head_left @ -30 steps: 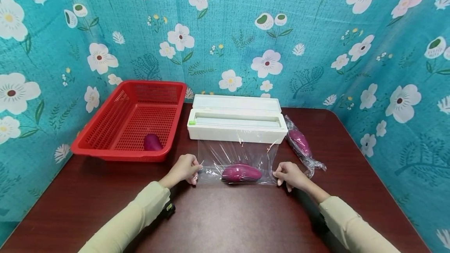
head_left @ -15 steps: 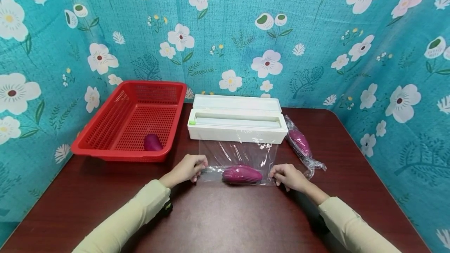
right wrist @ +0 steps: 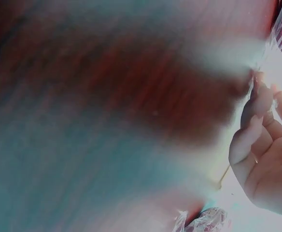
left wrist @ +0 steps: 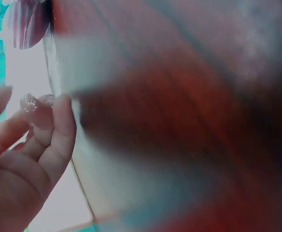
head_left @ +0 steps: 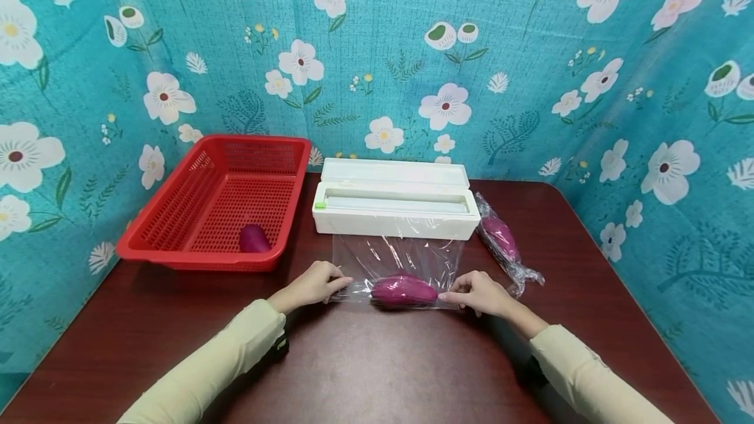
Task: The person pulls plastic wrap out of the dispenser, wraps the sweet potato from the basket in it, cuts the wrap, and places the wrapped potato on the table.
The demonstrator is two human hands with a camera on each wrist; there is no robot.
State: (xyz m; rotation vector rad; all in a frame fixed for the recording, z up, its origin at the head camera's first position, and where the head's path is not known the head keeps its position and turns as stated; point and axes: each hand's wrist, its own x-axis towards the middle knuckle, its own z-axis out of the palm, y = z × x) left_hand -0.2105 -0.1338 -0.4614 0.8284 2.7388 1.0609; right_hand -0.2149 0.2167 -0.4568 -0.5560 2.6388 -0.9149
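Note:
A glossy purple elongated vegetable lies on the table, covered by clear plastic wrap. The wrap runs from the front of a white wrap dispenser box towards the near side. My left hand pinches the wrap's left near corner, beside the vegetable's left end. At the vegetable's right end, my right hand pinches the other side of the wrap. In the left wrist view, crumpled shiny wrap shows at the left hand's fingers. Wrap also shows at the right hand's fingertips.
The dispenser's lid is raised at the back, with a green slider at its left. A red basket with a purple vegetable inside stands left. Right of the box lies a wrapped purple vegetable. A floral curtain hangs behind.
Both hands have moved inward, the right most, up to the vegetable's end. The wrap's near corners are drawn in closer around the vegetable.

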